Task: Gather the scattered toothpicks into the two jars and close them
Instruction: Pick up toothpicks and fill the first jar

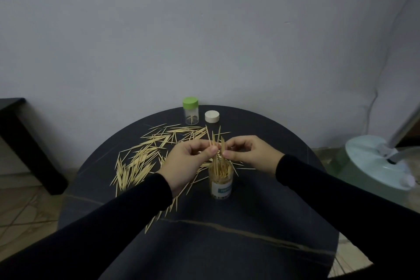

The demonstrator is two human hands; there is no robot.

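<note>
Both the left hand (188, 159) and the right hand (250, 153) pinch an upright bundle of thin wooden toothpicks (216, 143), long axis vertical, directly above the open clear labelled plastic jar (221, 183) just below the fingertips.

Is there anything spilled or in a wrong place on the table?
Yes. Many thin wooden toothpicks lie scattered over the round dark table, and the round white lid sits apart from its open clear jar.
</note>
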